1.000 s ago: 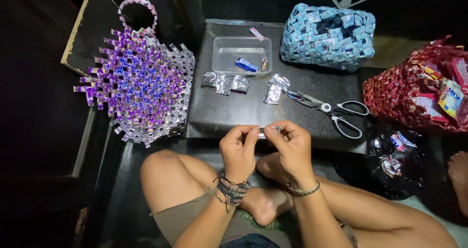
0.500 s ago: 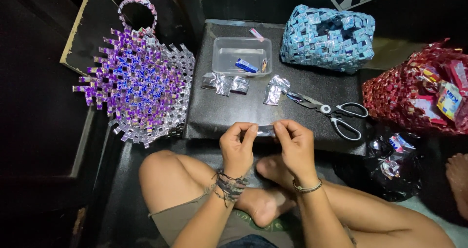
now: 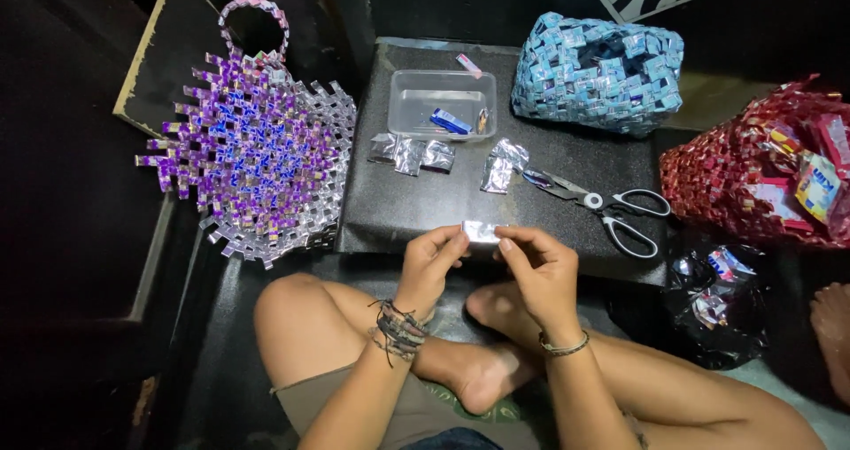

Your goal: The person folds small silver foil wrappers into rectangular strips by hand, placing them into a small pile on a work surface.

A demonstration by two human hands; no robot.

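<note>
— What do the hands have between them?

— A small silvery foil strip (image 3: 481, 230), pinched at both ends. The left hand (image 3: 431, 262) has its grip narrowed on the left end, thumb and fingertips closed over it; the right hand (image 3: 540, 269) is closed the same way on the right end.

— How does the strip lie?

— Its long axis runs left to right, level, bridging the two grips just above the near edge of the black worktop (image 3: 567, 211). Neither hand is nearer; each has its own end, and only the middle shows.

— And further out?

— Straight ahead on the worktop, a crumpled foil piece (image 3: 501, 167), with the scissors (image 3: 602, 207) to its right, blades pointing left, nearer the right hand. More folded foil pieces (image 3: 412, 153) lie on the left-hand side, just in front of a clear plastic tub (image 3: 407, 105) holding a few small bits.

— Beyond that?

— A purple woven mat with a loop handle (image 3: 252, 153) lies off the worktop's left side, a blue woven bag (image 3: 598, 69) sits at the far right corner, and a red woven basket (image 3: 753, 180) sits well to the right. The person sits cross-legged.
</note>
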